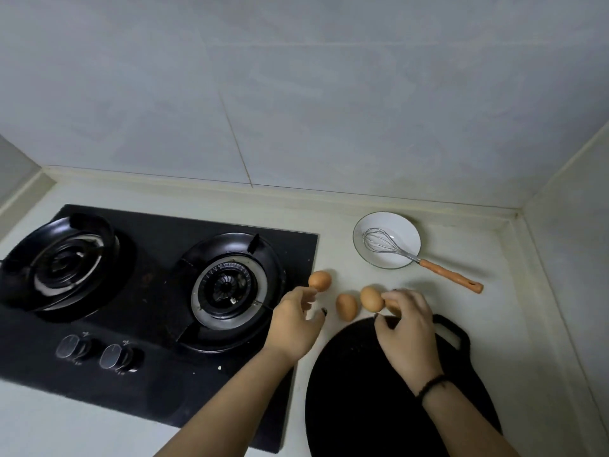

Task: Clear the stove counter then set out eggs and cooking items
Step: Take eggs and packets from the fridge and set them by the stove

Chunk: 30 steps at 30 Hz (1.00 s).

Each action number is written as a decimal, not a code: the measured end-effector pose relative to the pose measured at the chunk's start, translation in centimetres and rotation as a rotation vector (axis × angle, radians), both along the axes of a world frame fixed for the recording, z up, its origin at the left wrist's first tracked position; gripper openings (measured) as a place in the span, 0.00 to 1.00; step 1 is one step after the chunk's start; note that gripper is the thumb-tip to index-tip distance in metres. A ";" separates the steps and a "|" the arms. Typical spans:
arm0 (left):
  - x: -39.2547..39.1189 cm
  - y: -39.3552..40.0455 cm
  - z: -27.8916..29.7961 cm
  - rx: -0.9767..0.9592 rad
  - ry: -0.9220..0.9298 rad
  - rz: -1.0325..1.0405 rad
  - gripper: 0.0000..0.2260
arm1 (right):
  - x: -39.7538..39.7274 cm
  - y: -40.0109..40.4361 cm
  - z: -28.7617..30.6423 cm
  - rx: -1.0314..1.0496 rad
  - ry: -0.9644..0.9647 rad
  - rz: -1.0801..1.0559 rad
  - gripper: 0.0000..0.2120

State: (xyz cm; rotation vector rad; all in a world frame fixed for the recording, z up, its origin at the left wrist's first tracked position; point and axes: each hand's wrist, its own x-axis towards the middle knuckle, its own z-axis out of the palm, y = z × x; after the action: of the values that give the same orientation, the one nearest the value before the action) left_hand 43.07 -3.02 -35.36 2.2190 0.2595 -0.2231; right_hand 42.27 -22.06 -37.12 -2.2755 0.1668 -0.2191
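Four brown eggs beside the stove

Four eggs lie on the pale counter point(346, 206) between the black gas stove point(158, 311) and the round black board point(372, 390). No brand or writing can be read; the marks by the two stove knobs point(99, 352) are too small to make out. Near the counter's far right corner stands a white bowl point(400, 225) holding the wire head of a whisk point(384, 242), whose orange handle rests over the rim onto the counter. The left hand point(293, 328) has loosely curled fingers that touch the first egg point(320, 280) at the stove's right edge without gripping it. The second egg point(346, 306) and third egg point(371, 298) lie free at the board's far edge. The right hand point(407, 331) curls its fingers around the fourth egg point(392, 306), mostly hidden beneath them, just beside the third egg
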 end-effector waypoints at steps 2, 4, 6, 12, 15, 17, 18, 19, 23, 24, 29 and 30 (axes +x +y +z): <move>-1.0 1.0 0.9 -0.032 -0.021 0.039 0.12 | -0.6 1.4 0.8 -0.005 -0.017 0.049 0.16; -2.2 2.3 1.7 -0.071 -0.044 0.095 0.11 | -1.3 3.1 1.8 -0.003 -0.059 0.132 0.15; -3.6 3.8 2.2 -0.103 -0.072 0.159 0.11 | -1.9 4.9 2.7 0.009 -0.072 0.227 0.14; -9.4 9.5 4.8 -0.142 -0.153 0.372 0.11 | -4.3 10.8 5.8 0.040 -0.050 0.467 0.12; -12.8 12.3 6.2 -0.155 -0.202 0.515 0.11 | -5.6 13.7 7.0 0.036 -0.033 0.578 0.11; -15.6 14.0 7.2 -0.153 -0.222 0.598 0.12 | -6.7 15.7 7.8 0.037 -0.024 0.663 0.11; -16.8 14.6 7.6 -0.153 -0.227 0.628 0.12 | -7.2 16.5 8.1 0.041 -0.019 0.701 0.11; -18.7 15.6 8.1 -0.148 -0.244 0.674 0.12 | -8.1 17.8 8.6 0.042 -0.023 0.754 0.11; -25.2 18.3 10.2 -0.121 -0.316 0.834 0.11 | -11.6 22.4 9.8 0.066 -0.056 0.898 0.11; -26.7 18.7 10.6 -0.128 -0.329 0.875 0.12 | -12.7 23.4 10.0 0.070 -0.059 0.929 0.11; -36.7 20.4 13.1 -0.148 -0.397 1.087 0.11 | -20.3 28.5 11.7 0.097 -0.065 1.157 0.11; -38.4 20.4 13.4 -0.119 -0.412 1.110 0.11 | -21.7 29.1 12.0 0.096 -0.059 1.191 0.11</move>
State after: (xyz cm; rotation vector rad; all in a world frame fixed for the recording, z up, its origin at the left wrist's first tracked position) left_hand 4.70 17.41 -21.93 1.6532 1.1308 0.7807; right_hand 20.59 7.06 -25.17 -1.9038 -1.1466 0.3409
